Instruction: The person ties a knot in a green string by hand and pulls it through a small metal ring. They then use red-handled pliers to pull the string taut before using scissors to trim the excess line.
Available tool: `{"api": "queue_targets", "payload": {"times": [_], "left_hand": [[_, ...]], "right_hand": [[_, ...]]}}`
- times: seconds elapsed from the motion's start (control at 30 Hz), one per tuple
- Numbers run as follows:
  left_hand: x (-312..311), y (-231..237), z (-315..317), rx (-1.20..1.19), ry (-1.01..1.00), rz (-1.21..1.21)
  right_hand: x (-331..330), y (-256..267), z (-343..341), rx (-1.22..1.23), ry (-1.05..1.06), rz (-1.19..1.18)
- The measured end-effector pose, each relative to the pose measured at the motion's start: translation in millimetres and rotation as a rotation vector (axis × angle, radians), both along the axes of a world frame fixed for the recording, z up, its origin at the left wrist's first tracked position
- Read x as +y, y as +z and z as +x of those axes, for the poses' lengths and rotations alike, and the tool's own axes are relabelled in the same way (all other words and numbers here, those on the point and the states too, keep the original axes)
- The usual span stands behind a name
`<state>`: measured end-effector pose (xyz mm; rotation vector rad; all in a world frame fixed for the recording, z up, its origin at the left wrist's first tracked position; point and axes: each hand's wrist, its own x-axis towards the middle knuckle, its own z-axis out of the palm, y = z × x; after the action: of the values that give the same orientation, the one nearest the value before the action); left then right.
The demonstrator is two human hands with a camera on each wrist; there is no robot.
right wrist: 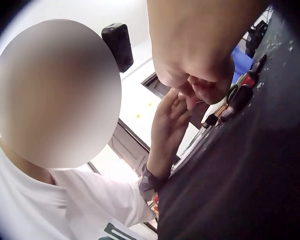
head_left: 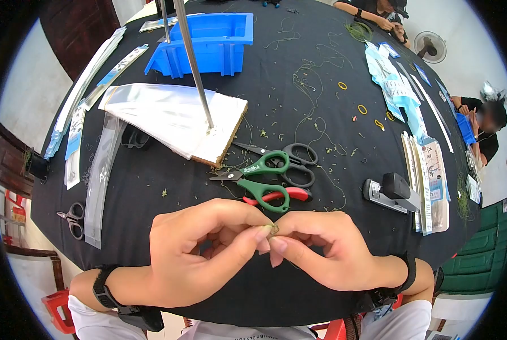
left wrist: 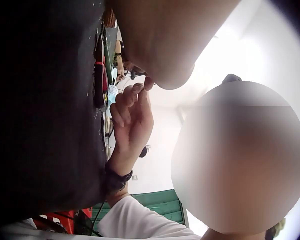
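My left hand [head_left: 182, 263] and right hand [head_left: 344, 255] pinch a green scrap [head_left: 274, 229], perhaps thread, where their fingertips meet over the table [head_left: 123, 209]; I seem to be knotting or teasing it, so the next move calls for steadiness; green scissors [head_left: 253, 187] lie just beyond.

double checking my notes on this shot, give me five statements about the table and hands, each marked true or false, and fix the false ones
1. The fingers of the left hand and right hand meet at a tiny greenish piece. True.
2. The green-handled scissors lie inside the blue bin. False: they lie outside it, nearer the person.
3. The stapler is to the right of the green-handled scissors. True.
4. The left hand holds the small scissors. False: they lie on the black cloth, left of that hand.
5. Black straps are worn on both wrists. True.
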<state>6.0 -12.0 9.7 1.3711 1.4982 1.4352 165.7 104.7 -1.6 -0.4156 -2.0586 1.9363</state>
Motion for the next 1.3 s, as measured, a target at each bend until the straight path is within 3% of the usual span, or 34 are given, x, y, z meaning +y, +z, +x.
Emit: {"api": "queue_targets", "payload": {"times": [0.23, 0.47, 0.57, 0.67, 0.73, 0.83, 0.87, 1.0, 1.1, 1.3], "left_hand": [[-1.2, 2.6, -0.1, 0.089, 0.015, 0.027], [6.9, -12.9, 1.2, 0.117, 0.132, 0.183], [3.5, 0.0, 6.3, -0.238, 0.107, 0.024], [0.9, 2.0, 6.4, -0.418, 0.001, 0.007], [4.4, -0.9, 8.0, -0.318, -0.012, 0.086], [5.1, 0.5, 5.1, -0.111, -0.013, 0.143], [5.0, 1.4, 3.5, -0.034, -0.012, 0.152], [5.4, 0.7, -1.8, 0.257, -0.020, 0.281], [5.5, 3.2, -2.1, 0.341, -0.003, 0.310], [6.1, -2.8, 2.9, 0.351, 0.014, 0.347]], "right_hand": [[-0.6, 7.4, 0.5, -0.078, 0.058, -0.365], [6.3, 10.8, 1.3, -0.208, 0.165, -0.481], [7.0, 7.6, -0.4, -0.261, 0.171, -0.546], [4.0, 2.3, -2.8, -0.235, 0.149, -0.563], [4.1, 0.9, -3.1, -0.182, 0.155, -0.567], [0.4, -3.4, -1.9, -0.024, -0.013, -0.546], [-3.8, 0.1, -4.8, 0.010, -0.163, -0.566], [-7.8, 13.8, -3.7, 0.047, -0.400, 0.083], [5.5, 23.9, 2.2, 0.185, -0.217, 0.686], [2.4, 16.8, -1.6, 0.241, -0.175, 0.627]]}}
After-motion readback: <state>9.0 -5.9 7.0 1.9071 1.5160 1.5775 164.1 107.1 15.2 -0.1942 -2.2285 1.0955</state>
